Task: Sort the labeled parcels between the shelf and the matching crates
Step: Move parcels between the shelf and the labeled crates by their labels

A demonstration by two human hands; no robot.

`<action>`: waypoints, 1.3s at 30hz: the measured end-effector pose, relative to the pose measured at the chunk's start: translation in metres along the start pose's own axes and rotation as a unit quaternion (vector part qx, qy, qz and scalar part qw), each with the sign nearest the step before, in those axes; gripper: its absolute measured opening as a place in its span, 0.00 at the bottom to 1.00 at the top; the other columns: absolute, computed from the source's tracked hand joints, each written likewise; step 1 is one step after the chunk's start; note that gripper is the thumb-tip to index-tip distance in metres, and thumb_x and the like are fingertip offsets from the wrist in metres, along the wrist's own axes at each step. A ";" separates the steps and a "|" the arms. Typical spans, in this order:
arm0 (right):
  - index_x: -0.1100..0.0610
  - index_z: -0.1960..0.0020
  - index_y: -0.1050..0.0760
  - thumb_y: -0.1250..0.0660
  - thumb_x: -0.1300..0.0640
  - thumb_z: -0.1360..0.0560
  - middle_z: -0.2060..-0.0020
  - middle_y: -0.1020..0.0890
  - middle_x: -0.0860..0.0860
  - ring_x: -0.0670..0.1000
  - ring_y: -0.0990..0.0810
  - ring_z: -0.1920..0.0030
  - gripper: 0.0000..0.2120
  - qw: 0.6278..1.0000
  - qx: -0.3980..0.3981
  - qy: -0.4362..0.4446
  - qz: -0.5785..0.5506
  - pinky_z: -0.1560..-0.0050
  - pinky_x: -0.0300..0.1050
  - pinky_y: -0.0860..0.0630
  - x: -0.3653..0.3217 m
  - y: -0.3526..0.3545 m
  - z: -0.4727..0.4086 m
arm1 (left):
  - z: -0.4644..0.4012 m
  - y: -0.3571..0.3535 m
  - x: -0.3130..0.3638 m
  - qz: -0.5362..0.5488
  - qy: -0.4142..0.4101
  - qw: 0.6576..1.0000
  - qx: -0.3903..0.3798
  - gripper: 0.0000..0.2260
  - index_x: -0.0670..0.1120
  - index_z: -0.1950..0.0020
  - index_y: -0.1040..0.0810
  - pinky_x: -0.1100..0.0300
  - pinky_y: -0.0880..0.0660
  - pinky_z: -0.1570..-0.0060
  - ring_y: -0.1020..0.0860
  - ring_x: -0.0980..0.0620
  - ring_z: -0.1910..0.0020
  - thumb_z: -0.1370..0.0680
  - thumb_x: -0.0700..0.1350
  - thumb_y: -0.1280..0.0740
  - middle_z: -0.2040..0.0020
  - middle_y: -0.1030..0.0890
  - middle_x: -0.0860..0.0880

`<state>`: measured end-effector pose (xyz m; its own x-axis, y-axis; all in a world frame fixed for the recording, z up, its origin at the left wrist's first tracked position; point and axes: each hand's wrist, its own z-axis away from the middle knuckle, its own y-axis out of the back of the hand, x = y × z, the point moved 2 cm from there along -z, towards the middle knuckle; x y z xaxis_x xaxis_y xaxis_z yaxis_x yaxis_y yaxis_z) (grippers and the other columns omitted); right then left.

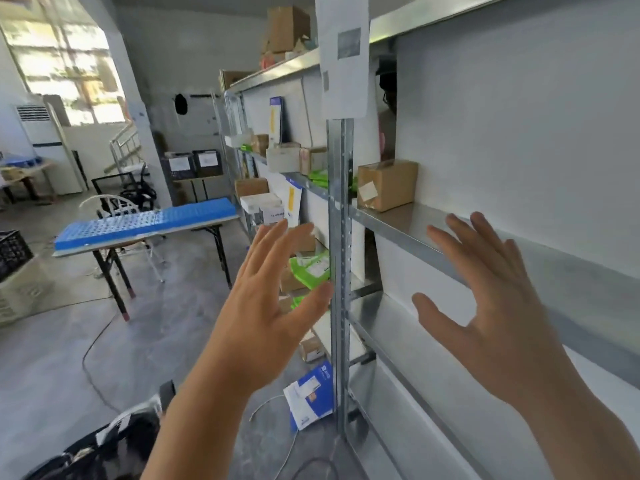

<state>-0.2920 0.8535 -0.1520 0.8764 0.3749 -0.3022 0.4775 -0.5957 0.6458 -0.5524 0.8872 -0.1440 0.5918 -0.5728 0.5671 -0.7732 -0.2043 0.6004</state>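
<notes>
My left hand [273, 299] and my right hand [485, 299] are raised in front of the metal shelf [398, 225], palms forward, fingers spread, holding nothing. A brown cardboard parcel [386, 184] with a white label stands on the shelf board just above and between my hands. Further along the shelf lie more parcels: green mailers [310, 268], small brown boxes [311, 159] and white boxes [263, 202]. A blue and white envelope [310, 393] leans at the foot of the shelf post [341, 271]. Two dark crates [194, 163] with paper labels sit on a far table.
A folding table [145, 225] with a blue perforated top stands to the left. A black crate [12, 252] sits on a beige box at the left edge. Cables run across the grey floor [104, 341]. A dark bag [114, 441] lies near my left arm.
</notes>
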 end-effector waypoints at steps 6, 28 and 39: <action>0.46 0.19 0.37 0.38 0.38 0.22 0.18 0.38 0.44 0.45 0.52 0.16 0.33 0.999 -0.024 -0.024 0.027 0.17 0.59 0.51 0.052 -0.056 -0.076 | -0.094 -0.044 -0.053 0.034 0.001 0.999 -0.023 0.30 0.74 0.22 0.44 0.48 0.45 0.21 0.54 0.63 0.17 0.24 0.70 0.42 0.17 0.51 0.67; 0.39 0.19 0.40 0.38 0.30 0.21 0.26 0.30 0.34 0.42 0.31 0.26 0.34 0.921 0.086 -0.366 -0.102 0.30 0.45 0.36 0.165 -0.203 -0.256 | -0.350 -0.170 -0.161 0.201 -0.118 0.959 -0.162 0.25 0.65 0.21 0.39 0.58 0.40 0.23 0.45 0.65 0.19 0.17 0.60 0.38 0.19 0.39 0.65; 0.54 0.36 0.24 0.41 0.33 0.19 0.47 0.18 0.46 0.53 0.20 0.39 0.27 0.842 0.185 -0.468 -0.195 0.31 0.59 0.26 0.179 -0.199 -0.300 | -0.385 -0.202 -0.139 0.222 0.045 0.970 -0.088 0.26 0.60 0.19 0.39 0.65 0.27 0.43 0.22 0.64 0.41 0.17 0.61 0.43 0.47 0.18 0.58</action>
<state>-0.2488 1.2519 -0.1243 0.2316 -0.0273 -0.9724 0.5754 -0.8021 0.1595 -0.3909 1.3140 -0.1274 0.2331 -0.5009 0.8335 -0.9100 0.1898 0.3685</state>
